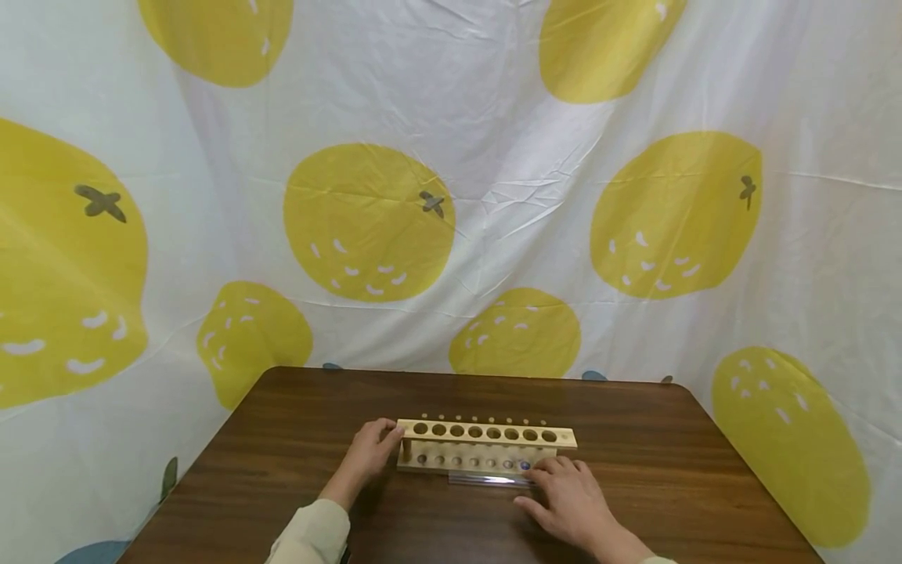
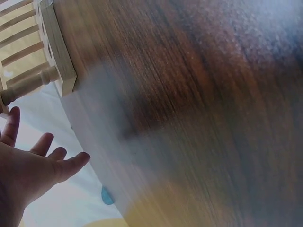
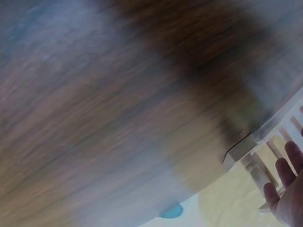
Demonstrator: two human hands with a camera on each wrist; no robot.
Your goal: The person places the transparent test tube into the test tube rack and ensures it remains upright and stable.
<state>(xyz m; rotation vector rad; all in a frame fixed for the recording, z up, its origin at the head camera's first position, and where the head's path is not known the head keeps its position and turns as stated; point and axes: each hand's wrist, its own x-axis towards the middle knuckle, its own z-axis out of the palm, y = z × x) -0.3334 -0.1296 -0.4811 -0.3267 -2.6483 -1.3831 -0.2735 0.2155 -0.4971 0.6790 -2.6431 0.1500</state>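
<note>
A pale wooden test tube rack (image 1: pixel 486 433) stands on the table, with a row of round holes along its upper bar and pegs behind. Along its front foot lies a clear glass tube (image 1: pixel 491 479), its right end overlapped by the right hand. My left hand (image 1: pixel 369 453) touches the rack's left end with its fingertips; in the left wrist view that hand (image 2: pixel 33 165) has loosely spread fingers beside the rack's end post (image 2: pixel 31 85). My right hand (image 1: pixel 569 497) reaches to the rack's lower right front, fingers extended, fingertips close to a small bluish spot (image 1: pixel 524 465) on the lower bar.
The dark wood-grain table (image 1: pixel 669 462) extends on both sides of the rack. Behind it hangs a white cloth (image 1: pixel 507 227) with large yellow fruit prints, reaching down at the table's back edge.
</note>
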